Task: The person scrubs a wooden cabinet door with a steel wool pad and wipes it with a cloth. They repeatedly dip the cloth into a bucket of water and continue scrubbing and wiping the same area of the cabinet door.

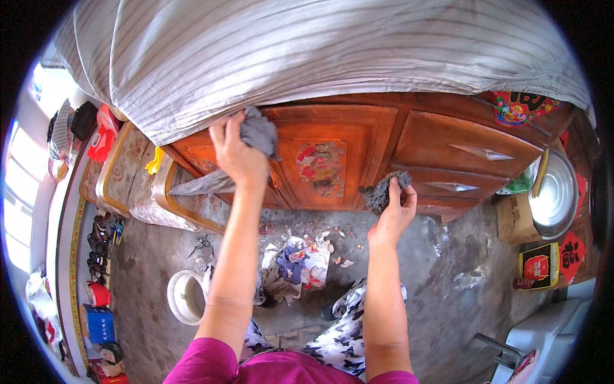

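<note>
My left hand (235, 153) is closed on a grey cloth (259, 132), pressed near the upper edge of a red-brown wooden cabinet (368, 125). A loose end of the cloth trails below the wrist. In front of the cabinet, my right hand (398, 208) pinches a dark, fuzzy steel wool pad (378, 197) between thumb and fingers. Between the two hands, a torn, colourful paper picture (320, 165) is stuck to the cabinet door. A striped white sheet (332, 51) drapes over the cabinet's top.
Paper scraps (313, 262) and crumpled cloth lie on the concrete floor (448, 281) by my feet. A white bucket (185, 297) stands at left, near black scissors (203, 245). Wooden seating (144, 185) is beyond it. At right are a metal basin (555, 195) and a cardboard box (517, 219).
</note>
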`<state>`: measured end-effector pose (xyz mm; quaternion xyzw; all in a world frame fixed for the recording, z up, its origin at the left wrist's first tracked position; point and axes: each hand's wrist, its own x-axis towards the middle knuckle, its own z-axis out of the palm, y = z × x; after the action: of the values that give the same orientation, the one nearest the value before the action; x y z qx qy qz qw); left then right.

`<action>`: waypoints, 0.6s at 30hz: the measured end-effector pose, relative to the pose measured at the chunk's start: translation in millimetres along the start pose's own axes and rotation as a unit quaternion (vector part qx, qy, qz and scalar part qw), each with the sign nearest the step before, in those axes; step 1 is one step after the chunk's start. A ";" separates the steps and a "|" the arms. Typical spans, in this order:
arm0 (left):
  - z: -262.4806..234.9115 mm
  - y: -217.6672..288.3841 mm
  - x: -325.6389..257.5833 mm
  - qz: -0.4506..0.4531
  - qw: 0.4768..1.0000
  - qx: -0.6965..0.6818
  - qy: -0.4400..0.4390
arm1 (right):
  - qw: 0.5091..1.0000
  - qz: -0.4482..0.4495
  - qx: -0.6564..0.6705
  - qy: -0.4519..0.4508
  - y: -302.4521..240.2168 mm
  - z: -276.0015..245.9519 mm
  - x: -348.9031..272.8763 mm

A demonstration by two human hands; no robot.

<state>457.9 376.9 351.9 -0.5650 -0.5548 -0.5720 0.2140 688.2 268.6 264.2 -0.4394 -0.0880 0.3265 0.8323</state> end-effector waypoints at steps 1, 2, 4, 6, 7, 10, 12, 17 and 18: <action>1.8 20.4 -3.4 -0.011 0.999 -0.046 -0.018 | 1.000 -0.004 0.001 0.002 0.5 -2.3 2.9; 5.2 38.5 -9.1 0.017 0.996 -0.085 -0.029 | 1.000 -0.006 0.004 0.002 1.1 -1.4 5.2; 15.7 80.7 -28.3 0.045 0.987 -0.129 -0.086 | 1.000 -0.003 -0.002 0.006 1.4 -3.0 7.0; 30.7 126.8 -45.6 0.101 0.975 -0.150 -0.129 | 1.000 -0.011 -0.008 0.017 -1.7 -2.6 5.9; 36.8 152.8 -50.1 0.125 0.969 -0.159 -0.140 | 0.998 -0.054 -0.017 0.027 5.5 -10.1 15.2; 51.4 189.5 -51.2 0.192 0.956 -0.150 -0.161 | 0.998 -0.040 0.022 0.031 9.0 -8.5 16.0; 52.7 184.7 -47.5 0.229 0.947 -0.132 -0.181 | 0.999 -0.040 0.019 0.028 9.2 -6.8 15.8; 42.4 140.5 -28.9 0.247 0.954 -0.117 -0.125 | 0.996 -0.074 -0.019 0.039 7.4 -10.7 20.5; 35.7 127.7 -23.2 0.249 0.958 -0.092 -0.109 | 0.996 -0.070 -0.032 0.040 6.3 -12.0 20.9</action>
<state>590.1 362.0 372.5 -0.7613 -0.3614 -0.4842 0.2352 706.6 276.0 249.0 -0.4713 -0.0959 0.2464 0.8414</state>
